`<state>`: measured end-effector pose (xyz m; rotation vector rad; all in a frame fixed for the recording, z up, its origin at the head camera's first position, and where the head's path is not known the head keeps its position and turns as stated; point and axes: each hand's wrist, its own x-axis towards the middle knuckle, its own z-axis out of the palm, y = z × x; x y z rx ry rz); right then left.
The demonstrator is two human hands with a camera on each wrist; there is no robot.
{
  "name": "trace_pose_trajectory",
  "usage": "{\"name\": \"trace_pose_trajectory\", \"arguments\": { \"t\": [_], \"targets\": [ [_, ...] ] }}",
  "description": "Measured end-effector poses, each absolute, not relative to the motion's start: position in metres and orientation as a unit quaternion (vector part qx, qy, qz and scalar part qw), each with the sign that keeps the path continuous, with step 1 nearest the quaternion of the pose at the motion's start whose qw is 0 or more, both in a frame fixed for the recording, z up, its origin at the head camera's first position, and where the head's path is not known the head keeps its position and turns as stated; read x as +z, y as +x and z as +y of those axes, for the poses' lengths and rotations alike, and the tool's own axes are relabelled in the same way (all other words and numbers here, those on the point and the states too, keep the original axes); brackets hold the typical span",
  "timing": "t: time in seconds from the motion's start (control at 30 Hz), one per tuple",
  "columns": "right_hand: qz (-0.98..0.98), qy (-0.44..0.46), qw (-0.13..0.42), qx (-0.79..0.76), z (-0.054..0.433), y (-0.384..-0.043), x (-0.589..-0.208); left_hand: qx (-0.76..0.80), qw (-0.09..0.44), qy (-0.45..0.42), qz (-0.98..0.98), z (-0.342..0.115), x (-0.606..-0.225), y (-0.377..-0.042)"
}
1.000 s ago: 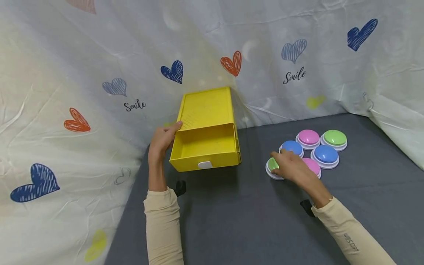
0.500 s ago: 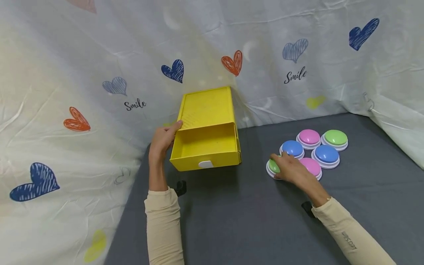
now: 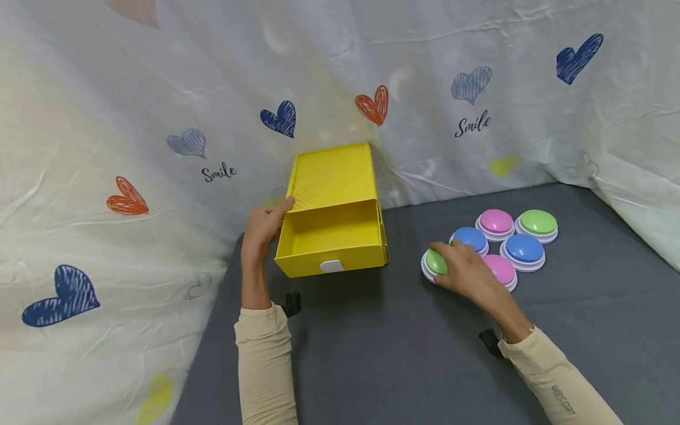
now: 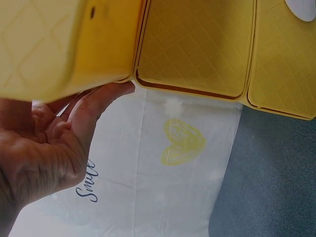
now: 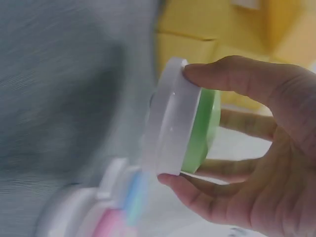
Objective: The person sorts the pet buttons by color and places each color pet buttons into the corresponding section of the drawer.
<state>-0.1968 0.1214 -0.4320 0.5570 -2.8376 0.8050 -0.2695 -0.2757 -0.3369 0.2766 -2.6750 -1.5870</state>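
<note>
A yellow drawer unit (image 3: pixel 334 174) stands against the cloth backdrop, its top drawer (image 3: pixel 332 236) pulled out and bare inside. At the unit's left edge, my left hand (image 3: pixel 261 229) grips it, thumb on top; the left wrist view shows the fingers at its side. My right hand (image 3: pixel 467 273) holds a push button (image 3: pixel 437 261) with a green dome and white base. In the right wrist view, thumb and fingers pinch that button's white rim (image 5: pixel 170 118), which looks raised off the cloth. A blue button (image 3: pixel 470 238) and a pink button (image 3: pixel 500 269) sit close by that hand.
Behind these lie another pink button (image 3: pixel 496 221), another green button (image 3: pixel 538 222) and another blue button (image 3: pixel 524 248). They rest on a dark grey cloth (image 3: pixel 393 354). A white backdrop (image 3: pixel 414 35) printed with hearts closes off the back and left.
The green button has shifted slightly left and up in my right hand, which earlier was placed over it on the cloth. My left hand keeps its hold; the head view has shifted slightly.
</note>
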Motion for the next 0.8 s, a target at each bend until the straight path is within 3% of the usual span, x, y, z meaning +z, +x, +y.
{"name": "trace_pose_trajectory", "arguments": {
  "t": [0.3,0.43,0.8],
  "targets": [
    [-0.921,0.157,0.143,0.325,0.104,-0.176,-0.341,-0.515,0.017,0.085,-0.853,-0.275,-0.337,-0.269],
    [-0.898,0.191,0.152,0.366,0.081,-0.178,-0.311,-0.52,0.019,0.088,-0.849,-0.274,-0.339,-0.268],
    [-0.879,0.314,0.068,0.352,-0.009,-0.207,-0.284,-0.515,0.017,0.096,-0.852,-0.277,-0.34,-0.27]
  ]
}}
